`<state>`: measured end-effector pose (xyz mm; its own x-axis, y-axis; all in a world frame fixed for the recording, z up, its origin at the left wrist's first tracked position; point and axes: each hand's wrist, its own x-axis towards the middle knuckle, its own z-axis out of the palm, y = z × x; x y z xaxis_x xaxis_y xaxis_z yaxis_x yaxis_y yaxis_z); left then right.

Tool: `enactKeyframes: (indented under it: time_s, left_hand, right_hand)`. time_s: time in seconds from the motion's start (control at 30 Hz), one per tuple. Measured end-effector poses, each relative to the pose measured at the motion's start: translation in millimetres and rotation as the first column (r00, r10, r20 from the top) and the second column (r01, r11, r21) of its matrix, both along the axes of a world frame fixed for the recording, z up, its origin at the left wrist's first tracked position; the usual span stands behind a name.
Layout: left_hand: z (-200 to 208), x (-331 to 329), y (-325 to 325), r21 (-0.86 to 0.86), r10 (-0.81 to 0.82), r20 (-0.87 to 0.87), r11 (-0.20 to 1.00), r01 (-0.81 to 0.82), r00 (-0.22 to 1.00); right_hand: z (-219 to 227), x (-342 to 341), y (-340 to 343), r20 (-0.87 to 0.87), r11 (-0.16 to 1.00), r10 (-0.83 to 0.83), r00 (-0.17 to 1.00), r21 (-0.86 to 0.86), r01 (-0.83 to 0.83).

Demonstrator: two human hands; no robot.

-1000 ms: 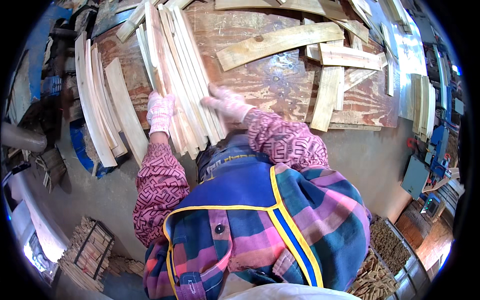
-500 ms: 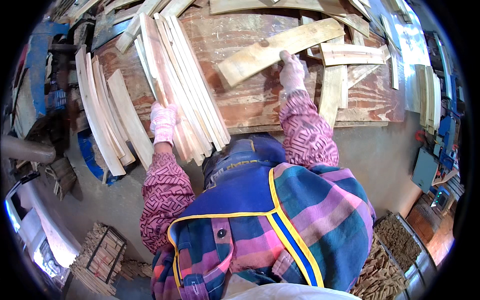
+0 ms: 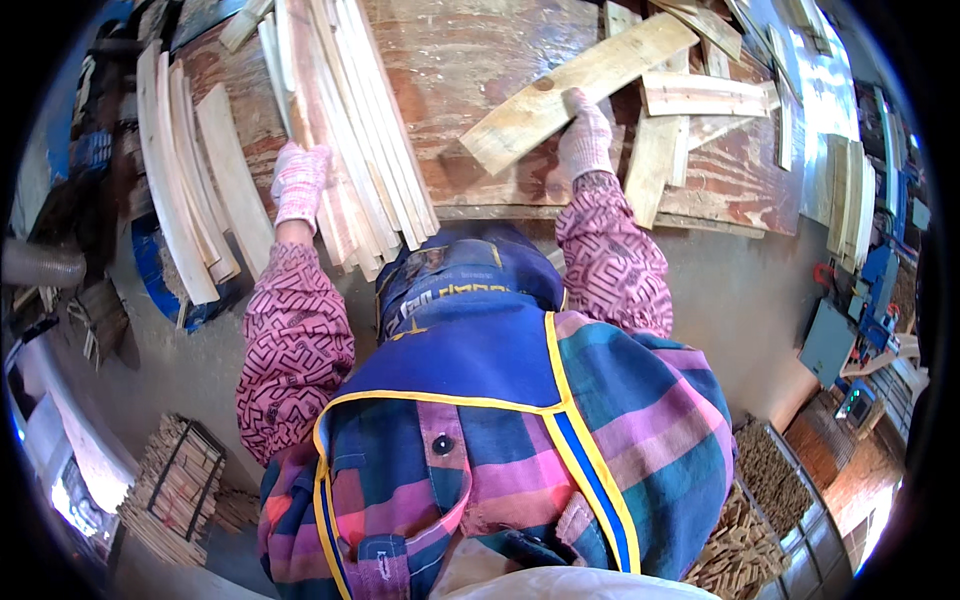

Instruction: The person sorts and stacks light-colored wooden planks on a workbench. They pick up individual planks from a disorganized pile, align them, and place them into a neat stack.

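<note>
- Right of the strip stack (image 3: pixel 345 125): the board (image 3: pixel 588 76), near edge gripped by the right hand (image 3: pixel 586 138), thumb on top.
- Stack's left edge: left hand (image 3: pixel 300 178) curled, hold unclear.
- One board gripped, one stack, two hands.

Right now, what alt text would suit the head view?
A gloved right hand holds a board, thumb on top, while the left hand touches a row of strips on a brown table. More boards lie at right.
</note>
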<state>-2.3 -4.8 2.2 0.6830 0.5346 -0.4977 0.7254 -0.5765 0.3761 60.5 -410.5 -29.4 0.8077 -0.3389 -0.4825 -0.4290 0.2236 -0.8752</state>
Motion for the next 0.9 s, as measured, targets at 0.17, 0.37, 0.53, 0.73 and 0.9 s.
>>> enactKeyframes:
  time_s: [0.17, 0.37, 0.53, 0.73, 0.9]
  left_hand:
    - [-7, -21, 22, -0.170, 0.059, 0.140, 0.985, -0.035, 0.988]
    - [79, -27, -37, -0.891, 0.389, 0.231, 0.454, 0.033, 0.892]
    - [89, -10, -47, -0.815, 0.347, 0.385, 0.563, 0.139, 0.855]
    - [47, -23, 13, -0.643, 0.301, 0.396, 0.766, 0.028, 0.867]
    - [0, -32, 0, -0.543, 0.316, 0.308, 0.833, -0.107, 0.897]
  right_hand:
    - [50, -62, 59, 0.261, 0.824, 0.219, 0.940, 0.467, -0.322]
    - [67, -49, 190, 0.372, 0.858, 0.512, 0.774, -0.261, -0.442]
    - [97, -10, 177, -0.024, 0.302, 0.812, 0.583, -0.837, -0.456]
    - [45, 84, -50, -0.242, 0.586, -0.066, 0.968, -0.795, -0.159]
    - [40, 128, -120, -0.525, 0.598, -0.481, 0.702, -0.782, -0.175]
